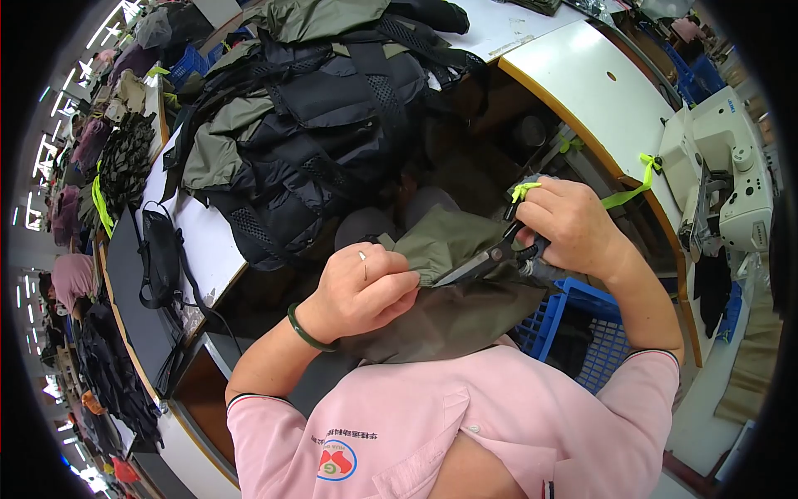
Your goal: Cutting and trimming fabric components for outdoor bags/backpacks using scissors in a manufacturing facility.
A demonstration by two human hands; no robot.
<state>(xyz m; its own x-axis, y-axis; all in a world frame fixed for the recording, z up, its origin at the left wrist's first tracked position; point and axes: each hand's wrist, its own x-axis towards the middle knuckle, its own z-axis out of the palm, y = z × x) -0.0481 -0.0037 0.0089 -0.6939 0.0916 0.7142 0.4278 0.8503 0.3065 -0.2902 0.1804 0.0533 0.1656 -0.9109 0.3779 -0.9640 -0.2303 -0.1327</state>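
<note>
Olive-green fabric [440,320] hangs in front of my chest and over my lap. My left hand [368,287] pinches its upper edge between thumb and fingers. In my right hand [569,226] is a pair of scissors [482,264], its handles wrapped in cloth and tied with a bright yellow-green strip. The dark blades point left along the fabric, and their tips lie close to my left fingertips. Whether the blades are cutting into the cloth cannot be made out.
Black and olive backpacks [332,125] are heaped on the white table [208,249] ahead. At the right stands a white sewing machine [731,166] beside a curved white tabletop [590,71]. A blue plastic basket [603,349] sits low by my right elbow. Another person's pink top [75,279] shows far left.
</note>
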